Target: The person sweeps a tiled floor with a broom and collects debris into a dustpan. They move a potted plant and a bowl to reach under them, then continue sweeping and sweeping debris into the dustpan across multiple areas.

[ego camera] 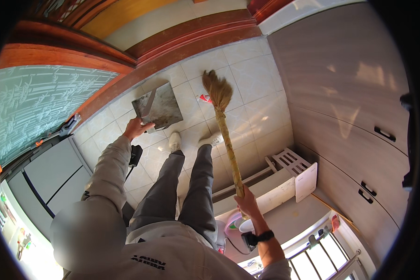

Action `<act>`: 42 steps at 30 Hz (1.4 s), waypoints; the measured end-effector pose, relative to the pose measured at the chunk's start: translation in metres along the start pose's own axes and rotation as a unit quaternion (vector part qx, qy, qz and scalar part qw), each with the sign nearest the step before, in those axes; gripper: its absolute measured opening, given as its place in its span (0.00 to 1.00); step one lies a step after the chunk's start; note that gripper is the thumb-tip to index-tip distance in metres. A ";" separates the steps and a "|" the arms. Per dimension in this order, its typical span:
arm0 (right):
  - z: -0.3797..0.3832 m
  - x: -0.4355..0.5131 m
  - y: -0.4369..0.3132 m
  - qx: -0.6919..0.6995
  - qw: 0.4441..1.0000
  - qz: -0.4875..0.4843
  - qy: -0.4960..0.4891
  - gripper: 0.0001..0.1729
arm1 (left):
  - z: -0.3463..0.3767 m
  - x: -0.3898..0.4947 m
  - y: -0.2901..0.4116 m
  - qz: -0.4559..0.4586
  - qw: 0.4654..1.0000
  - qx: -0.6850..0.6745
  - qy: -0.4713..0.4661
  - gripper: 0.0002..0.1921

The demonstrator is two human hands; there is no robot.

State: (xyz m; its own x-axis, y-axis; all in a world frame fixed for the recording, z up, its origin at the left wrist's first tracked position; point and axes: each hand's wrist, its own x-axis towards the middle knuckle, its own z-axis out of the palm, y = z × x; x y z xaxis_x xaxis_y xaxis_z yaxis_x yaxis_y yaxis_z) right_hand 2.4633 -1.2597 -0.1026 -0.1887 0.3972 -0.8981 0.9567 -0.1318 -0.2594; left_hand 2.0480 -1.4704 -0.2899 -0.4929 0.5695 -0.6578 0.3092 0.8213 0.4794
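Note:
My left hand [137,128] grips the handle of a flat, dirty metal dustpan [166,108], which is low over or on the floor, in front of my left foot. My right hand [246,203] is closed around the upper handle of a straw broom [227,140], whose handle is wrapped in yellowish material. The broom's bristles [218,91] are at the floor, right of the dustpan and apart from it. A small red and white scrap [205,98] lies beside the bristles, on their left side, partly hidden by them.
Pale floor tiles [246,80] lie under my shoes. A reddish wooden door sill [196,56] runs ahead, with a patterned glass door panel [49,101] at left. Cabinets with black handles [336,105] stand at right. A white slatted rack [292,161] and pink basin [232,222] are near my right arm.

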 end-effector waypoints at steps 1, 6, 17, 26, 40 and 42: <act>0.003 -0.015 -0.003 0.013 1.000 0.016 -0.002 0.25 | -0.002 0.000 -0.002 0.003 1.000 0.009 -0.001 0.31; 0.013 -0.072 -0.004 0.087 0.992 0.065 0.065 0.19 | -0.010 0.006 -0.010 -0.017 0.999 0.024 -0.020 0.33; 0.053 0.013 -0.013 0.398 0.905 0.151 -0.007 0.07 | 0.003 0.006 -0.018 0.014 0.999 -0.041 -0.001 0.31; 0.069 -0.046 -0.088 0.495 0.837 0.156 -0.174 0.08 | 0.027 0.011 -0.025 0.007 0.998 -0.068 0.011 0.32; 0.003 -0.019 -0.069 -0.067 0.997 0.020 0.018 0.15 | 0.031 0.008 -0.012 0.012 0.998 -0.045 0.046 0.33; 0.017 0.003 -0.069 -0.095 0.995 0.030 -0.007 0.17 | 0.031 0.008 -0.010 -0.010 0.997 -0.078 0.024 0.33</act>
State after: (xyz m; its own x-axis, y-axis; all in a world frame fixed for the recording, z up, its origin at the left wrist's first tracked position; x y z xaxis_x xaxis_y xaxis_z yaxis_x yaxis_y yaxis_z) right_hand 2.3932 -1.2650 -0.0935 -0.1319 0.3807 -0.9153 0.9907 0.0204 -0.1343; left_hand 2.0656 -1.4728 -0.3180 -0.5371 0.5474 -0.6418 0.1703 0.8156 0.5531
